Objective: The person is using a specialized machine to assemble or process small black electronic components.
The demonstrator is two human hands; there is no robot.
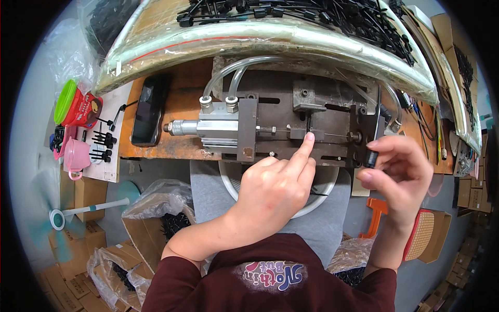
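In front of me a pneumatic press fixture is mounted on a dark metal plate [275,93], with a silver air cylinder [219,130] at its left. My left hand [278,182] has its index finger stretched out, the tip at a thin black piece [310,122] standing at the small middle block [299,134]. Its other fingers are curled, and the thumb is hidden. Between thumb and fingertips, my right hand [397,171] pinches a black rod with a cylindrical end [371,159]. The rod points upward beside the fixture's right end plate [358,125].
A plastic-lined tray [270,39] with many black rod parts lies beyond the fixture. Clear air hoses [236,65] arch from the cylinder. A phone [149,112], a red tub [83,106] and a pink cup [77,156] are at left. A fan [57,219] stands lower left.
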